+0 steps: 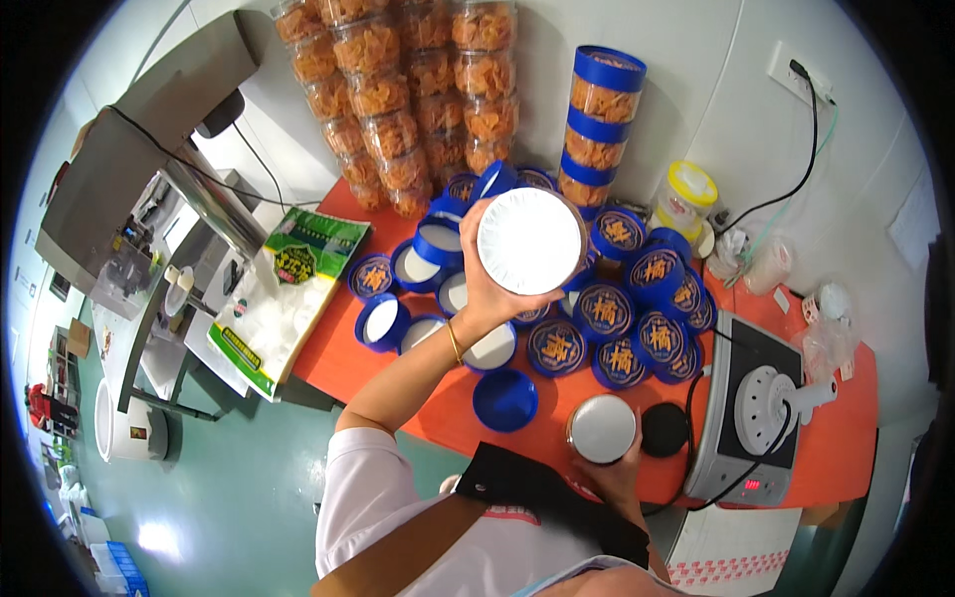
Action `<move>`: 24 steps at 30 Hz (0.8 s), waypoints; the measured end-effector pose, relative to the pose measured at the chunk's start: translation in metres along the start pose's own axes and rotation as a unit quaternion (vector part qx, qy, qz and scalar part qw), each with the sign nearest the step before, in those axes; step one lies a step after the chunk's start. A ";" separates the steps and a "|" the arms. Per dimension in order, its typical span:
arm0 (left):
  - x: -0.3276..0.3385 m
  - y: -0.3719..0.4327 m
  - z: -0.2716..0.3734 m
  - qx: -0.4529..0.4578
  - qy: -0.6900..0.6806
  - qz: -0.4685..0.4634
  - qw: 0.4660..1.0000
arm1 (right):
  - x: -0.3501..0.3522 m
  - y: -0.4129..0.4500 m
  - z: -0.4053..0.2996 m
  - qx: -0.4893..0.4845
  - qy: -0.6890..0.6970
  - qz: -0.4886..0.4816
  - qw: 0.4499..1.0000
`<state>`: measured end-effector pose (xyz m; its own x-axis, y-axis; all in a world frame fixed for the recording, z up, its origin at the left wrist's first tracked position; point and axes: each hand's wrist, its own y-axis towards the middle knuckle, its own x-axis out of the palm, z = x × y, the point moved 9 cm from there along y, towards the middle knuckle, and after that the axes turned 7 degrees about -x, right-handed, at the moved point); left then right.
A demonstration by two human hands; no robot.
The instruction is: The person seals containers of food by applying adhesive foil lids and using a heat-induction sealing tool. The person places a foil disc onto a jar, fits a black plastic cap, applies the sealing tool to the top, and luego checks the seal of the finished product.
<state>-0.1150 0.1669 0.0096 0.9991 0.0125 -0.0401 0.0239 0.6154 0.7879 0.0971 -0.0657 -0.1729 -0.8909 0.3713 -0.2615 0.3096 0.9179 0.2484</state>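
My left hand (494, 298) is raised over the table and grips a clear jar whose mouth is covered by a bright white foil seal (531, 240). The seal faces up, and its rim looks crinkled. Down by the front edge of the table, my right hand (621, 470) wraps around a second jar, topped with a flat silver foil seal (603, 428). An upturned blue lid (505, 401) lies to the left of that jar. Against its right side rests a black disc (665, 430). Blue printed lids (606, 311) are heaped behind both hands, some showing white liners.
On the orange table (440, 395), a sealing machine (746, 403) with a corded white sealing head (767, 410) stands right. Behind are stacked jars of orange dried food (388, 134) and a blue-lidded jar tower (600, 127). A green-white plastic bag (287, 298) lies left, beside a metal machine (142, 164).
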 end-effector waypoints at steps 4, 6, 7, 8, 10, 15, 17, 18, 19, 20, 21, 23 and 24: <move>0.010 -0.038 0.009 0.019 -0.070 -0.077 0.994 | -0.008 0.010 -0.031 -0.078 -0.002 0.016 0.997; 0.011 -0.054 0.008 0.000 -0.120 -0.091 0.989 | -0.011 0.025 -0.054 -0.165 -0.012 0.027 0.986; 0.012 -0.061 0.007 -0.007 -0.118 -0.102 0.988 | -0.013 0.034 -0.073 -0.196 -0.044 0.039 0.979; 0.013 -0.067 0.006 -0.013 -0.114 -0.113 0.987 | -0.013 0.043 -0.091 -0.215 -0.075 0.042 0.973; 0.017 -0.075 0.008 -0.017 -0.096 -0.137 0.986 | -0.014 0.056 -0.113 -0.260 -0.135 0.057 0.955; 0.020 -0.094 0.010 -0.050 -0.123 -0.166 0.977 | -0.019 0.068 -0.137 -0.297 -0.194 0.090 0.931; 0.021 -0.099 0.008 -0.069 -0.129 -0.170 0.974 | -0.019 0.068 -0.140 -0.307 -0.200 0.095 0.926; 0.022 -0.101 0.006 -0.077 -0.128 -0.167 0.975 | -0.019 0.068 -0.140 -0.309 -0.197 0.096 0.925; 0.022 -0.103 0.006 -0.078 -0.118 -0.169 0.975 | -0.019 0.068 -0.140 -0.311 -0.195 0.097 0.925; 0.023 -0.104 0.006 -0.080 -0.109 -0.172 0.976 | -0.019 0.068 -0.139 -0.302 -0.195 0.096 0.928; 0.025 -0.105 0.006 -0.081 -0.101 -0.175 0.976 | -0.020 0.068 -0.138 -0.293 -0.196 0.097 0.931; 0.025 -0.105 0.007 -0.087 -0.108 -0.171 0.976 | -0.021 0.068 -0.137 -0.289 -0.192 0.097 0.933; 0.027 -0.105 0.008 -0.088 -0.114 -0.168 0.975 | -0.021 0.068 -0.135 -0.296 -0.190 0.097 0.931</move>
<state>-0.0908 0.0962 -0.0696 0.9181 -0.3763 -0.1242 0.3651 0.6812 0.6346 0.0920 -0.0305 -0.0243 -0.6198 0.6487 -0.4416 0.1152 0.6318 0.7665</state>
